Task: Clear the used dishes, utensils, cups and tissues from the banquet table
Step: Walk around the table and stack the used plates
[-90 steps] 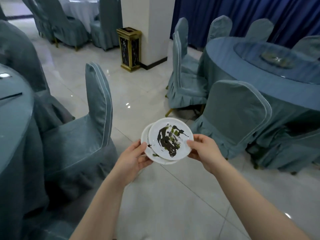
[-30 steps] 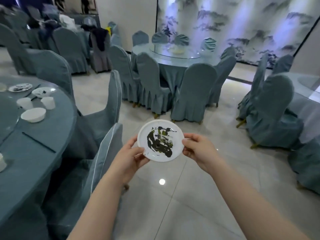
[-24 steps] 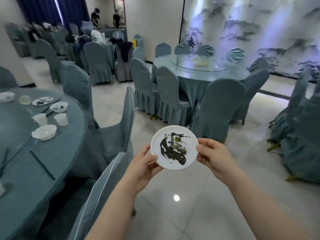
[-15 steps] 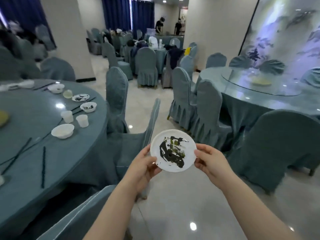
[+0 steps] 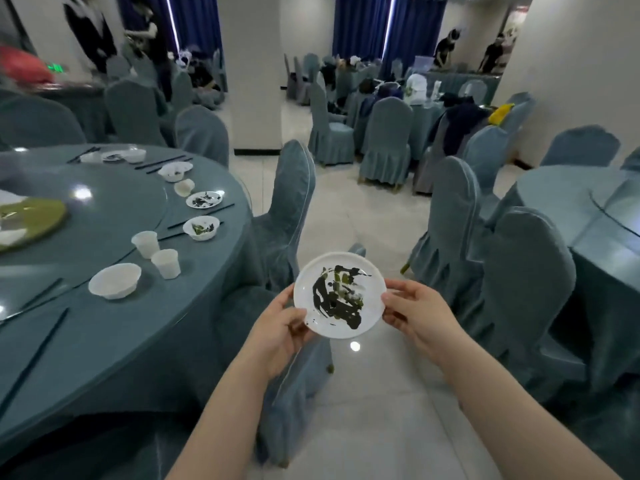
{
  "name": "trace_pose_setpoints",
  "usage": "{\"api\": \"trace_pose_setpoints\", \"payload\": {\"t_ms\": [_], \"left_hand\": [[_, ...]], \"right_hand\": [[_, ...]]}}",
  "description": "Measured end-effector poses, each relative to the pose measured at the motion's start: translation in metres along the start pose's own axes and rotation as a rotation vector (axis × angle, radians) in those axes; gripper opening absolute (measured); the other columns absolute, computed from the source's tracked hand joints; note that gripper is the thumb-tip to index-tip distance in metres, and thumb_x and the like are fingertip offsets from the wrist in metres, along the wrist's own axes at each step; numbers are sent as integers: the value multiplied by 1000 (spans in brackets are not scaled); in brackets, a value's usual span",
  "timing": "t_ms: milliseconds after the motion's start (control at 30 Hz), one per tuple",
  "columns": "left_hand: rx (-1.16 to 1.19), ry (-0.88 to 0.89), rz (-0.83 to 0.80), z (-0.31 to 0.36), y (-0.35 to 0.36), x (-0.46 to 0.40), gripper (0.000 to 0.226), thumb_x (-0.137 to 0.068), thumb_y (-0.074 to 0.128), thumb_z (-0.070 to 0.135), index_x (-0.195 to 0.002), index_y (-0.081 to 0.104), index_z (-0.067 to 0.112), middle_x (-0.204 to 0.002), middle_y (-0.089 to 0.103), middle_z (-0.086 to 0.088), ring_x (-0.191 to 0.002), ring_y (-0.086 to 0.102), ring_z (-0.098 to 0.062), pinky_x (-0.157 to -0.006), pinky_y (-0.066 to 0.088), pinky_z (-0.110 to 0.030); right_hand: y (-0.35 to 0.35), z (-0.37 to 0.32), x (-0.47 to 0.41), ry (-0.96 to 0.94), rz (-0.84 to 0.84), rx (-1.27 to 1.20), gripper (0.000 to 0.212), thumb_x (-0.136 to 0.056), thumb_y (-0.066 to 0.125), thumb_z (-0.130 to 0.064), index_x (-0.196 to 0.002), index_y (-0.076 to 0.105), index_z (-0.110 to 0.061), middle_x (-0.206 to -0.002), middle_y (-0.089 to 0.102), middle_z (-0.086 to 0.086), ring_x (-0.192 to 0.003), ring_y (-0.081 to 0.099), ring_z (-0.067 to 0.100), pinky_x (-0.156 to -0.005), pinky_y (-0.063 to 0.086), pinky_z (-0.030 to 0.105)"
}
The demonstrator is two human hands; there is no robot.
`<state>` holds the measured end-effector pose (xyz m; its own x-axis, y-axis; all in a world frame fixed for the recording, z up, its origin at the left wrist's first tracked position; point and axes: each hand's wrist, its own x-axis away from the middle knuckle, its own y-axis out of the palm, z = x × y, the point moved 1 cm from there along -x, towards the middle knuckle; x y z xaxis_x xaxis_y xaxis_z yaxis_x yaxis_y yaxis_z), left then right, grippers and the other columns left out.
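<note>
Left hand (image 5: 277, 327) and right hand (image 5: 417, 315) each pinch opposite rims of a white plate (image 5: 340, 295), thumbs on top, held level over the floor, right of the banquet table (image 5: 114, 323). Plate smeared with dark sauce and green bits. On the table: two cups (image 5: 156, 252), one clean bowl (image 5: 115, 280), one dirty bowl (image 5: 201, 227), one sauced plate (image 5: 204, 199) farther off, several dark chopsticks (image 5: 34, 355). Blue-grey cloth, covered chairs (image 5: 287, 216), pale glossy tile floor (image 5: 367, 209).
</note>
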<state>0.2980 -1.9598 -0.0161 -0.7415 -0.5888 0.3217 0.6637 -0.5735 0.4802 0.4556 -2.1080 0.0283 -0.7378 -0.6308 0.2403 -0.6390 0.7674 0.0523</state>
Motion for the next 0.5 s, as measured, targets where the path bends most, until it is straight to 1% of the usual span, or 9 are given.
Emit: {"api": "trace_pose_setpoints", "payload": {"t_ms": [133,233,333,400,500], "left_hand": [[-18,3,10,10,47,-81,52,-90,44,-10,-131,53,19,-114,67,-15,-80,70,-19,-60,56,-27],[-5,14,46,20,74,-140,52,-89,44,-10,-131,54,20,-112,67,-15,-81,68,-20,-60,55,-28],[29,52,126,27,97,-204,46,-93,45,-4,-129,57,21,-108,70,-13,-81,68,-19,-60,57,-30],[62,77,195,29,111,-244,42,-95,46,-1,-128,58,22,-109,71,-12,-85,69,-21,-65,59,-34],[128,121,325,28,127,-293,41,-96,45,0,-130,57,19,-109,71,-11,-80,72,-19,-61,59,-31]], "right_hand": [[-38,-27,-89,5,-15,10,18,-90,59,2,-101,66,-10,-76,71,6,-67,62,16,-61,57,23],[-60,-45,-159,25,-67,37,19,-89,61,1,-104,66,-9,-76,70,7,-68,61,18,-65,55,26],[-73,-60,-241,25,-144,57,18,-89,60,0,-104,65,-8,-77,69,7,-70,60,19,-69,57,28],[-78,-68,-295,41,-207,70,17,-90,58,0,-103,65,-9,-79,68,8,-71,61,19,-71,57,30],[-83,-76,-370,78,-329,99,16,-91,57,0,-99,69,-8,-72,68,7,-63,60,15,-69,55,29]]}}
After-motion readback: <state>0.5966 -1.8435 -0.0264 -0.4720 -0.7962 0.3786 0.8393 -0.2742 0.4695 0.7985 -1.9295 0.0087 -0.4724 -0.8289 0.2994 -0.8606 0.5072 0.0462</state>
